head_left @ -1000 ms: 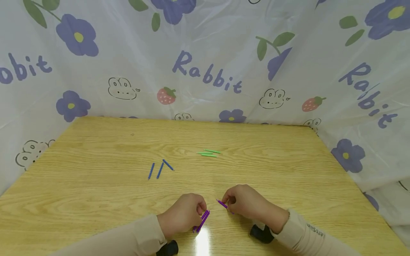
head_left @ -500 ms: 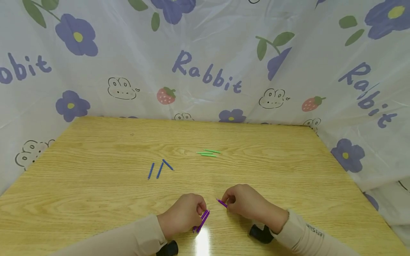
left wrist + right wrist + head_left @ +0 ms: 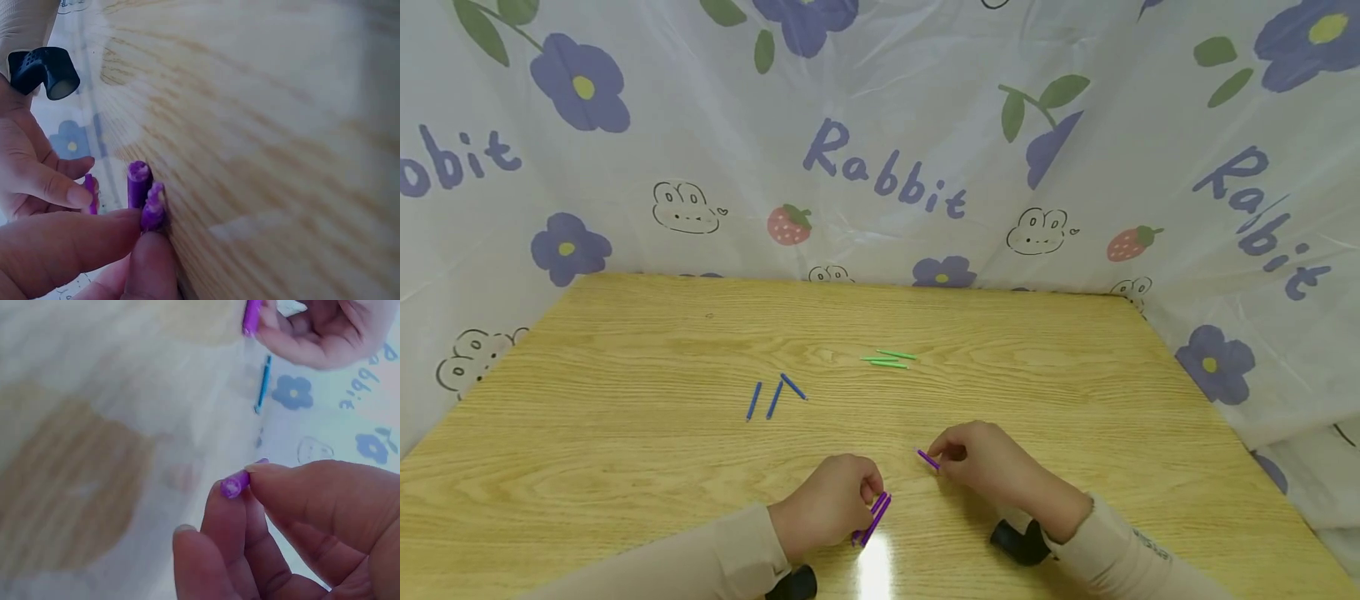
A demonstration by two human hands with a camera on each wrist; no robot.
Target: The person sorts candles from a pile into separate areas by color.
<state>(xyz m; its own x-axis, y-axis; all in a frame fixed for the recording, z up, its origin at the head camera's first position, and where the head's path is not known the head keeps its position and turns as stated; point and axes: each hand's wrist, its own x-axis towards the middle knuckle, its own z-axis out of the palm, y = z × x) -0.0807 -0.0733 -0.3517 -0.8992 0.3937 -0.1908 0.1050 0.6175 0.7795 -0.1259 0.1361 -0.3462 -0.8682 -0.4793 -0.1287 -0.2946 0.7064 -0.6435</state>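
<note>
Thin purple sticks (image 3: 876, 520), candle-like with rough ends, lie together beside the fingertips of my left hand (image 3: 831, 502). The left wrist view has thumb and forefinger pinching one rough-ended stick (image 3: 152, 215), with another stick (image 3: 139, 182) standing close by it. To the right, my right hand (image 3: 992, 467) pinches a single purple stick (image 3: 928, 459) between thumb and fingers. Its round end (image 3: 232, 487) with a pale middle faces the right wrist camera. The curled fingers hide part of the sticks in both hands.
Blue sticks (image 3: 754, 401) lie loosely at the left of the wooden table (image 3: 625, 467). Farther back, several green sticks (image 3: 889, 364) lie side by side. A white curtain (image 3: 880, 100) printed with flowers and rabbits hangs behind the table.
My right hand has shifted slightly right and toward the back with its purple stick. The left hand and the blue and green sticks stay in place.
</note>
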